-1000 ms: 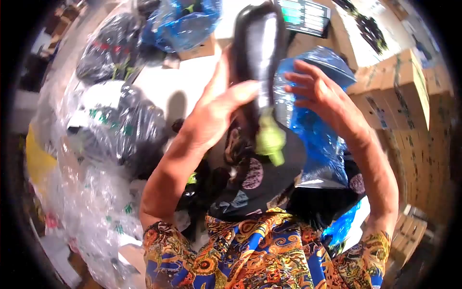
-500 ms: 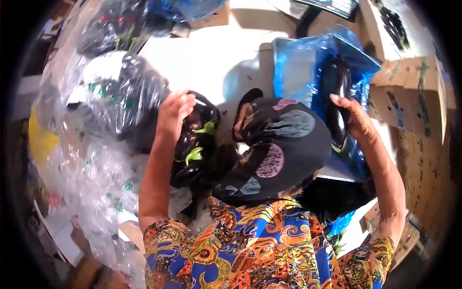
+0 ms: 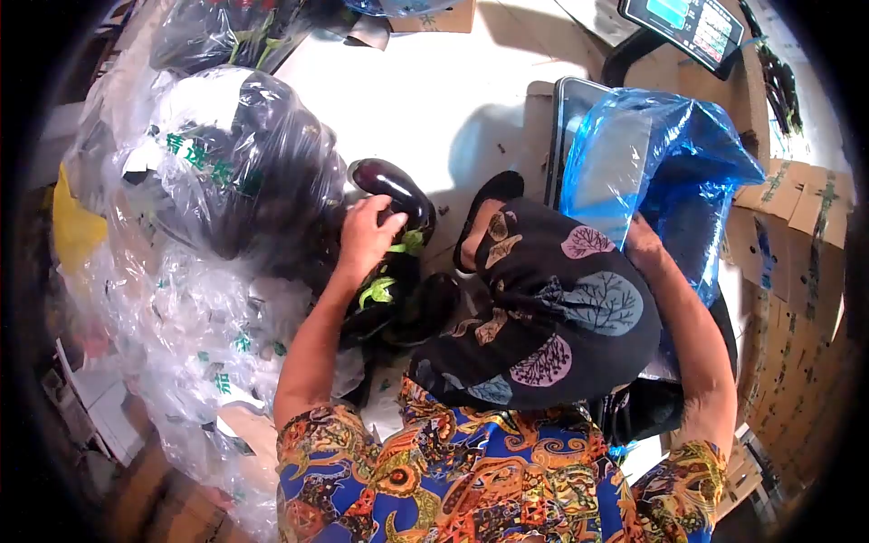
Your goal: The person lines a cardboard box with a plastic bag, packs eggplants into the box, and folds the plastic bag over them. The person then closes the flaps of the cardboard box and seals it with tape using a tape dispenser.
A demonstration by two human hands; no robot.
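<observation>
Eggplant (image 3: 387,178), dark and glossy, lies at the far end of a small pile of eggplants (image 3: 369,317) on the pale floor (image 3: 389,100). The left hand (image 3: 365,237) is on its near side, fingers partly curled with a gap beside the thumb; whether they have a firm hold does not show. Smooth skin like this probably slips easily, so the palm should wrap the thick middle, thumb opposite the fingers, rather than pinch the green cap (image 3: 411,242). A lift straight up would spare the neighbours a knock.

Across the dark trousers (image 3: 543,281), the right hand (image 3: 643,242) is at the near edge of a blue bag (image 3: 692,131) lying over a scale (image 3: 557,154). Film hides its fingers, so how far they are spread, or whether they grip anything, I can't tell. Easy pressure there would keep the thin plastic from tearing.

Half a second ago the right hand gripped an eggplant over the bag; that eggplant no longer shows plainly. The left hand, then lifted beside the pile, now touches the far eggplant. More of the scale's display (image 3: 685,29) has come into view.
</observation>
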